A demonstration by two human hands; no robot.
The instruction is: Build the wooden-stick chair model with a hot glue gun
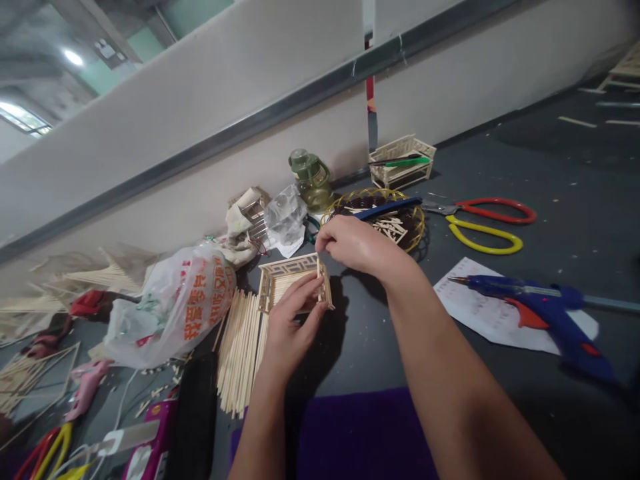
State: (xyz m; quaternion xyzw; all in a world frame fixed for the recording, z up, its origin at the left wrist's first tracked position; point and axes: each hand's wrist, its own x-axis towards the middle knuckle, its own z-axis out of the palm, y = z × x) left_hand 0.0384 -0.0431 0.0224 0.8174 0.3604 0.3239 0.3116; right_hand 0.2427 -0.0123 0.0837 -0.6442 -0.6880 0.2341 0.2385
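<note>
A small bench-like model made of thin wooden sticks [287, 267] stands on the dark table, with a lattice rail along its back. My left hand [293, 330] grips its near right side between thumb and fingers. Just above the model's right back corner, my right hand [350, 243] is closed with its fingertips pinched at the rail; whatever lies between them is hidden. Beside the model, a bundle of loose wooden sticks [237, 360] lies to the left.
Behind my right hand sits a woven basket [423, 230] of short stick pieces. Scissors [493, 223], a blue glue gun [545, 313] on paper and a second stick model [403, 163] lie rightward. A plastic bag [175, 303], green bottle [313, 180] and pink glue gun [87, 387] are leftward.
</note>
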